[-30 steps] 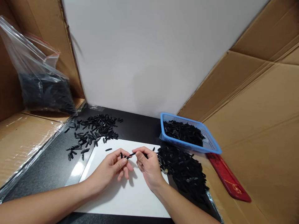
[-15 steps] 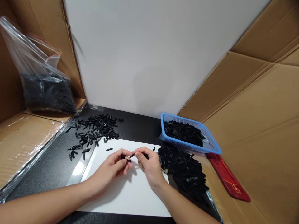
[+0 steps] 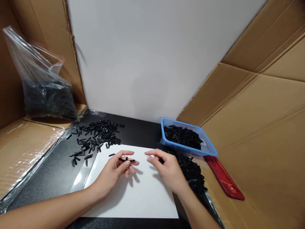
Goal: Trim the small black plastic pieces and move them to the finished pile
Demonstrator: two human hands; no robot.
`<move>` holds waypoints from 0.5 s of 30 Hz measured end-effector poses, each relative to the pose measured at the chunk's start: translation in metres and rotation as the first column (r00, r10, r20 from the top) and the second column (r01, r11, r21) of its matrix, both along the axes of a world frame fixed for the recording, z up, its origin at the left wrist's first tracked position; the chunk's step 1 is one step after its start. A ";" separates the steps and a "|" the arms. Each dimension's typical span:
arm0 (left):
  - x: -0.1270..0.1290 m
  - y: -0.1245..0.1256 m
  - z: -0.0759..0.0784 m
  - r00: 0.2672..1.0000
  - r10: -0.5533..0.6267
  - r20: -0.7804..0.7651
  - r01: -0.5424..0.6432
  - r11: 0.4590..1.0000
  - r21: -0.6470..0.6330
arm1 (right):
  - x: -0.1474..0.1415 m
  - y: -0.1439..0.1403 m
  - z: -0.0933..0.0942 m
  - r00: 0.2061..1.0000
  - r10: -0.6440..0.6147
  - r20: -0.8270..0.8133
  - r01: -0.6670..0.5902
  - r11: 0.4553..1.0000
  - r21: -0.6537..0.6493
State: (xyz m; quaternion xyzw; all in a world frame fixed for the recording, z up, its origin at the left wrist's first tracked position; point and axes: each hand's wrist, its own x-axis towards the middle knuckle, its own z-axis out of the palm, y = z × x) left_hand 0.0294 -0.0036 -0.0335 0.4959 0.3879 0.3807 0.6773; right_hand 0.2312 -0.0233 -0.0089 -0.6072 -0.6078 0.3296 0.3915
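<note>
- Head view: our hands, joined on one piece a moment ago, have come apart; our right hand (image 3: 168, 167) has drifted right toward the loose black pile (image 3: 192, 171).
- Our left hand (image 3: 116, 167) pinches a thin black piece (image 3: 126, 160) between thumb and fingers, above the white sheet (image 3: 140, 197).
- We cannot tell whether the right hand grips anything.
- Such a light pinch could let the piece slip and get lost among the scattered pieces (image 3: 95, 136) beyond it.
</note>
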 end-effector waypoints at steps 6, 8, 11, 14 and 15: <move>0.000 -0.001 0.006 0.996 -0.014 -0.092 0.020 0.997 0.069 | -0.041 -0.003 -0.022 0.961 0.007 -0.277 -0.002 1.000 0.019; 0.001 -0.002 0.006 0.997 -0.022 -0.075 0.027 0.998 0.055 | -0.044 -0.003 -0.025 0.942 0.002 -0.335 0.008 0.999 0.031; 0.002 -0.002 0.004 0.999 -0.024 -0.045 0.026 0.999 0.038 | -0.042 -0.004 -0.024 0.911 -0.006 -0.411 0.023 0.999 0.036; 0.003 -0.002 0.000 0.999 -0.013 -0.050 0.013 1.000 -0.001 | -0.039 -0.004 -0.022 0.903 -0.022 -0.429 0.050 0.997 0.055; 0.003 -0.002 0.000 0.998 -0.009 -0.060 0.008 1.000 -0.018 | -0.038 -0.004 -0.021 0.903 -0.027 -0.429 0.058 0.996 0.060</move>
